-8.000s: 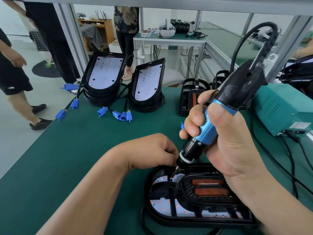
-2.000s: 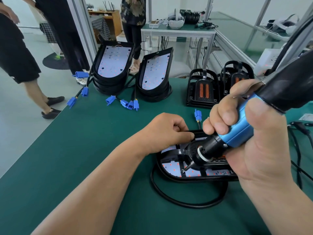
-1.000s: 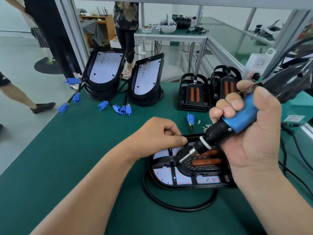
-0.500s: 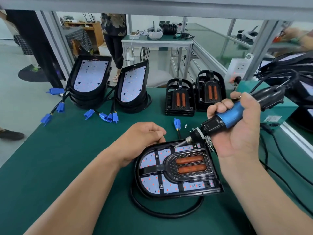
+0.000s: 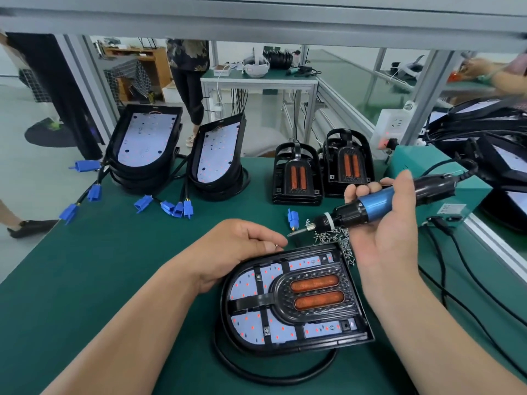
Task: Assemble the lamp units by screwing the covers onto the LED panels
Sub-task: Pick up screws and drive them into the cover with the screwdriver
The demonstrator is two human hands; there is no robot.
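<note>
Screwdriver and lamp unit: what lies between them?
Head view: loose screws lie on the green mat between the screwdriver, held by the right hand, and the lamp unit's far edge.

A single wide-angle camera sat on the person's head and looked forward and down across the green worktop [image 5: 114, 266], with both forearms [image 5: 128, 337] running in from the bottom edge. It was near enough that the lamp unit [image 5: 296, 300] lay large just below centre, that the tiny screw [image 5: 276, 245] pinched in the left hand [image 5: 236, 246] could be made out, and that the electric screwdriver [image 5: 379, 202] gripped in the right hand [image 5: 390, 232] reached toward the right edge. Farther off, the upper half took in the stacked LED panels [image 5: 147, 139], the covers [image 5: 298, 175] and the worktop frame's crossbar [image 5: 256, 22] along the top.
</note>
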